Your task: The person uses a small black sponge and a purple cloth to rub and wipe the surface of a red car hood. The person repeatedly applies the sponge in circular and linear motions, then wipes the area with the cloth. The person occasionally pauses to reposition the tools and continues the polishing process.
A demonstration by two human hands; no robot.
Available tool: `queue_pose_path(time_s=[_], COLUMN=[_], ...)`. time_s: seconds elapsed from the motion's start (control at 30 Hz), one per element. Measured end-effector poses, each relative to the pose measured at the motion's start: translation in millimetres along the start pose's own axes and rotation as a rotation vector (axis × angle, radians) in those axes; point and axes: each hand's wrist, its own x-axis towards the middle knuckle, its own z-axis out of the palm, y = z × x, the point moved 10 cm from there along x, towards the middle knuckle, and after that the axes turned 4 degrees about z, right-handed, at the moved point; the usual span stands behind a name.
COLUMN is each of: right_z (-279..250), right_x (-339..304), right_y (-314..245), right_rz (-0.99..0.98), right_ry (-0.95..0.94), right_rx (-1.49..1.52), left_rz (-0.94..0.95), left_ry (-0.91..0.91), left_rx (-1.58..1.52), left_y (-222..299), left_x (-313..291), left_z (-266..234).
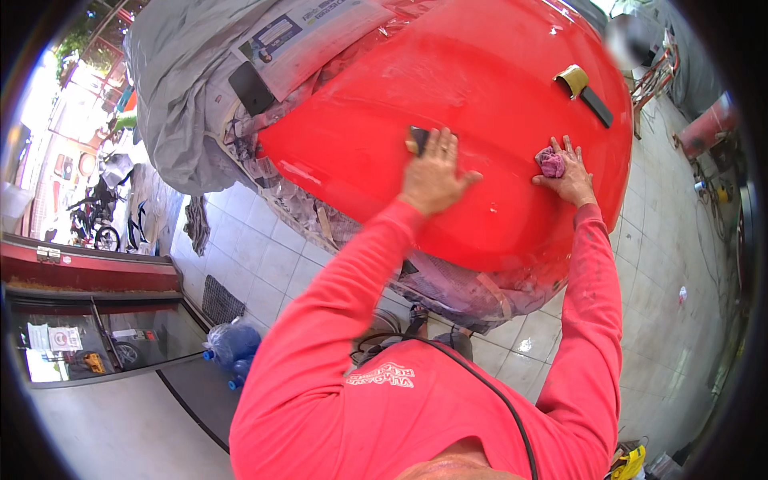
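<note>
A glossy red car hood (pixel 352 136) fills the space in front of me. My left hand (pixel 432 176) presses nearly flat on its middle, thumb out to the side. From under those fingers pokes a small dark piece of sandpaper (pixel 417 141) with a tan edge; the rest of it is hidden. Farther right, my right hand (pixel 571 178) leans on the hood with fingers spread. A crumpled pink cloth (pixel 550 162) sits between its thumb and fingers. Beyond it lie a curled yellow sandpaper piece (pixel 571 80) and a black sanding block (pixel 596 107).
Newspaper and plastic masking (pixel 320 212) borders the hood, with a grey cover (pixel 172 96) at left. A dark flat piece (pixel 251 88) stands by the hood's far left edge. Blue water bottles (pixel 236 348) are on the lower left; a red cylinder (pixel 708 128) is at right.
</note>
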Motion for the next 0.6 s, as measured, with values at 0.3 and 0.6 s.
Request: queue_pose_path(time_s=[0.3, 0.6], right_z=[-12.7, -70.5], right_x=[0.8, -37.5], right_y=[-36.3, -278.0], right_rz=[-0.416, -0.632], right_ry=[0.564, 0.221], right_rx=[0.322, 0.246], left_rz=[-0.555, -0.354], left_ry=[0.186, 0.072], left_rx=[0.274, 0.111], left_y=[-132.8, -120.7], left_x=[23.7, 25.2], left_z=[-40.4, -37.6])
